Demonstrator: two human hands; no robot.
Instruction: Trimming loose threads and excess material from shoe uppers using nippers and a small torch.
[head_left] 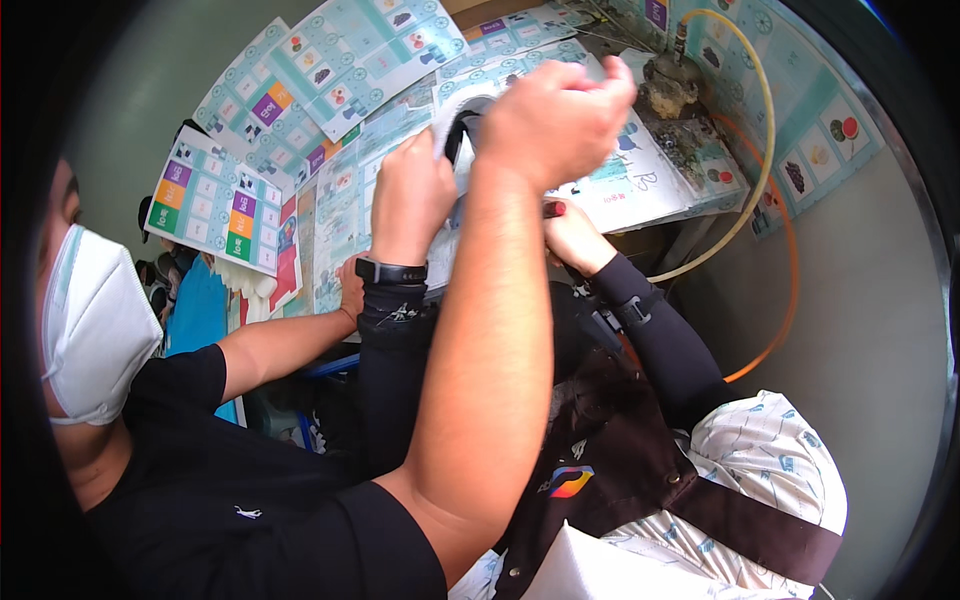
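Note:
My left hand (412, 192), with a black band at the wrist, is closed at the edge of a pale curved piece with a black inner part (462, 125). Much of that piece is hidden behind a co-worker's forearm, so its kind does not show. Close to the table's front edge, my right hand (578, 238) is closed around a slim tool with a dark red end (553, 209); the rest of the tool is concealed. The co-worker's bent hand (555, 115) is raised over the work, its forearm crossing between my hands.
The masked co-worker (100, 320) leans in from my left, another hand (352, 287) beside the table. Printed sheets (640, 185) cover the worktop, and cards (215, 205) overhang its left side. A yellowish hose (770, 110) and an orange hose (795, 270) loop down at right.

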